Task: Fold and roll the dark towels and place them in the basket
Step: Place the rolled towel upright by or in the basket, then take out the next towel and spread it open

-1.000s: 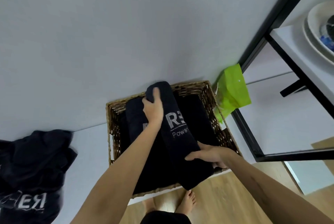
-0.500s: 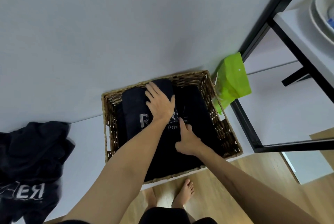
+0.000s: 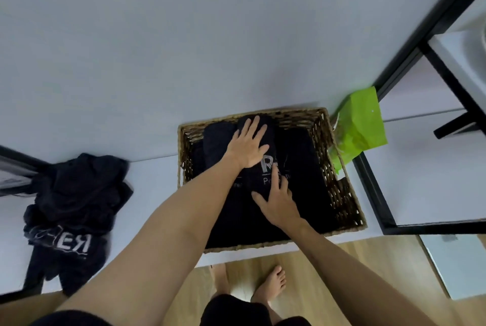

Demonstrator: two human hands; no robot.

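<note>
Fingers of the left hand (image 3: 248, 148) are lying straight and spread, pressing flat on the far end of a rolled dark towel with pale printed lettering (image 3: 265, 167) that is sitting inside the rectangular woven wicker basket (image 3: 339, 186). Fingers of the right hand (image 3: 278, 202) are also extended and slightly apart, resting on the near part of the same roll just below the lettering — neither hand is curling round anything.

Edges and room: the basket is sitting on a white counter (image 3: 155, 181), its far rim close to the pale wall and its near rim almost at the counter's front edge, above the wooden floor (image 3: 328, 281). More dark rolled towels (image 3: 302, 167) are filling the basket on both sides of the pressed roll, so little free space is showing between them and the wicker walls. To the right, a bright green paper bag (image 3: 360, 125) is standing just beside the basket, against a black metal shelf frame (image 3: 373, 194). To the left, well apart from the basket, a loose heap of dark towels (image 3: 76, 204) is lying on the counter — open white surface is showing between the two.
</note>
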